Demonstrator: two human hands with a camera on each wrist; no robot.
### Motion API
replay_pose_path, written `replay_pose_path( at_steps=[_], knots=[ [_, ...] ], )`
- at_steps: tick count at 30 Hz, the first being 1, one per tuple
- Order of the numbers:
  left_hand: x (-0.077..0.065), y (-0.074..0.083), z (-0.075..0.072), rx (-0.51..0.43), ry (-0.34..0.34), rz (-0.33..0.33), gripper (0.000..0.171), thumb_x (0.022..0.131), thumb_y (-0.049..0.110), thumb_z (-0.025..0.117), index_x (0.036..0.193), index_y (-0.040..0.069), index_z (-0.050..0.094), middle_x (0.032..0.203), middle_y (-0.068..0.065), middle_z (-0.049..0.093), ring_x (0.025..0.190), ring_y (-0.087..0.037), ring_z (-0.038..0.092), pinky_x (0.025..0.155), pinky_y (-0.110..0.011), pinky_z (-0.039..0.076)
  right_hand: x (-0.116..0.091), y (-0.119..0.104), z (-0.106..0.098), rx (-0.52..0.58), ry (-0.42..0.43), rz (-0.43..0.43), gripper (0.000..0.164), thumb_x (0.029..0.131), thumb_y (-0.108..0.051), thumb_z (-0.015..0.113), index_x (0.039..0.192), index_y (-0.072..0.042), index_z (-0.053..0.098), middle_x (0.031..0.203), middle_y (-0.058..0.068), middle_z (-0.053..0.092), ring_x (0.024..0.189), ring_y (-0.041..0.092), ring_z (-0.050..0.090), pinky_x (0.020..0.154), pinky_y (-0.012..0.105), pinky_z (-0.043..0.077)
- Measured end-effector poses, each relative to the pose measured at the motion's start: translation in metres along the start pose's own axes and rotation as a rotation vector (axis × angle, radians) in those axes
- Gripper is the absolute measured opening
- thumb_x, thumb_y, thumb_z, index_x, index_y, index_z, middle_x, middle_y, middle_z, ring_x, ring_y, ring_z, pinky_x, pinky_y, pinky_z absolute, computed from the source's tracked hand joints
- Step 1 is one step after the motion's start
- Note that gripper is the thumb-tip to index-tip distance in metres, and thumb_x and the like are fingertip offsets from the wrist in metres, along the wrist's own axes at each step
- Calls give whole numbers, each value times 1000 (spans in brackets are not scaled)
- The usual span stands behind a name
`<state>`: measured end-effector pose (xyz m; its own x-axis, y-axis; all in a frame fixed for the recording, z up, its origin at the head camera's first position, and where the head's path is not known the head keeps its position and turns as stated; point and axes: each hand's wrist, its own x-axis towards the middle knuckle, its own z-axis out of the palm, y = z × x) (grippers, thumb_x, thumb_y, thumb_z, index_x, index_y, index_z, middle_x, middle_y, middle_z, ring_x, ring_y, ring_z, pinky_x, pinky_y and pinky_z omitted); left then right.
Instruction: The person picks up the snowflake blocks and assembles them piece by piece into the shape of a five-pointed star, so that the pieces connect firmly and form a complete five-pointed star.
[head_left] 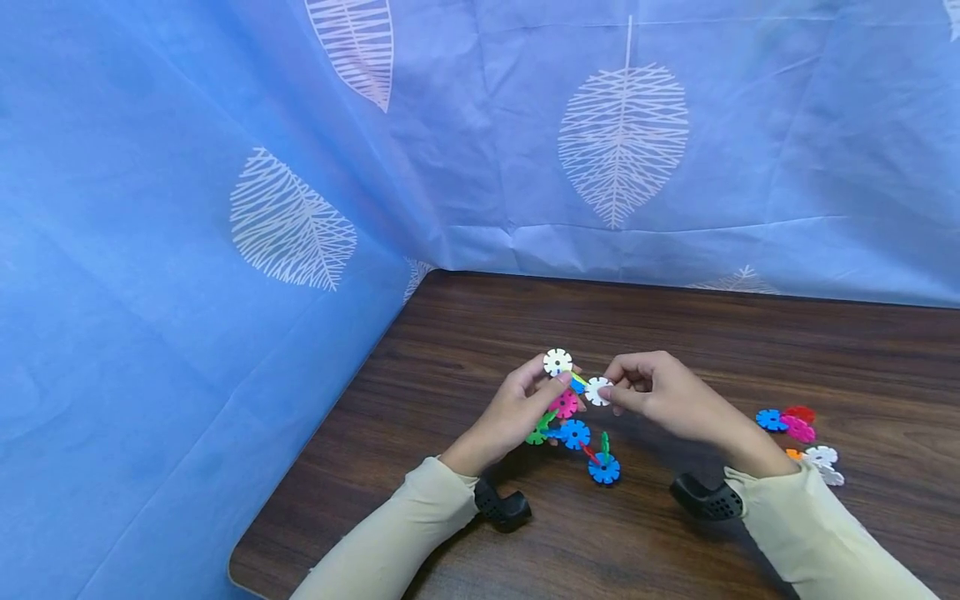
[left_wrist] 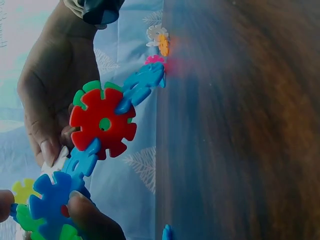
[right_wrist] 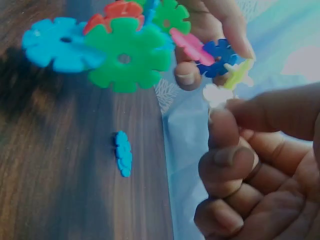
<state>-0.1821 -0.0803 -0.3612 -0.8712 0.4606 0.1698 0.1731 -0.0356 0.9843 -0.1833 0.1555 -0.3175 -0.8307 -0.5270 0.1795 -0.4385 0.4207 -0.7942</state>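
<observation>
My left hand [head_left: 517, 408] holds a chain of notched plastic snowflake discs, its thumb and fingers pinching near a blue disc [left_wrist: 50, 200]. At the upper end are a white disc [head_left: 557, 362] and a yellow disc [right_wrist: 238, 75]. A pink disc [head_left: 564, 404], a green disc [right_wrist: 125, 57], a red disc [left_wrist: 102, 122] and several blue ones make up the rest, hanging toward the person. My right hand [head_left: 667, 396] pinches another white disc [head_left: 598, 391] by its edge, right at the chain's upper end. The fingers partly cover that disc in the right wrist view.
Right of the right forearm, loose discs lie on the brown wooden table [head_left: 465, 333]: a blue disc [head_left: 771, 420], a pink disc [head_left: 798, 429], white discs [head_left: 821, 456] and others. One blue disc [right_wrist: 123, 154] lies apart. Blue cloth [head_left: 487, 150] with white leaf prints borders the table.
</observation>
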Motion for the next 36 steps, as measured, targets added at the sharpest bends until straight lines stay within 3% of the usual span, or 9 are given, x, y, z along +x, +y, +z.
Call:
replay_pose_path(
  at_steps=[5,13,19,24,27,31,36],
  knots=[
    [1,0,1,8,7,3,34,112,27,48,138,9,58,103,-19,74,75,-14,65,54,-36,58,0,2,2,20,6,-7,11,102,-11,66,94,-5,70,75,10,66,59,17,54,53,29,48],
    [1,2,2,-5,27,6,34,112,27,48,140,10,58,107,-20,72,77,-14,66,54,-33,58,0,0,4,32,24,-30,12,102,-11,66,94,-8,74,76,8,64,60,17,52,53,29,43],
    [0,2,1,-9,17,30,33,112,26,48,140,10,57,110,-19,74,82,-18,68,54,-34,58,1,-1,6,31,73,-34,12,102,-10,66,93,-8,74,77,9,64,65,25,57,56,29,46],
    [1,1,1,11,20,61,34,112,25,48,141,10,57,111,-19,74,98,-29,69,72,-26,57,1,-1,5,47,95,-27,12,102,-9,65,94,-6,74,77,6,63,64,20,55,57,29,47],
    [1,0,1,29,14,71,36,112,23,48,143,7,55,114,-21,72,103,-22,68,84,-25,55,1,-1,6,69,97,-27,12,102,-9,65,95,-5,73,78,9,63,64,21,56,58,30,48],
    [0,0,1,39,16,61,37,112,22,50,143,3,55,114,-18,70,94,-10,64,82,-23,55,2,0,8,85,96,-35,12,102,-10,65,95,-5,73,79,8,64,66,24,58,60,30,50],
    [0,0,-2,-1,-13,31,30,111,18,51,134,-1,55,102,-13,73,81,-7,61,71,-21,51,3,-1,8,84,99,-53,12,102,-8,65,95,-5,74,78,1,65,64,21,57,60,30,50]
  ],
)
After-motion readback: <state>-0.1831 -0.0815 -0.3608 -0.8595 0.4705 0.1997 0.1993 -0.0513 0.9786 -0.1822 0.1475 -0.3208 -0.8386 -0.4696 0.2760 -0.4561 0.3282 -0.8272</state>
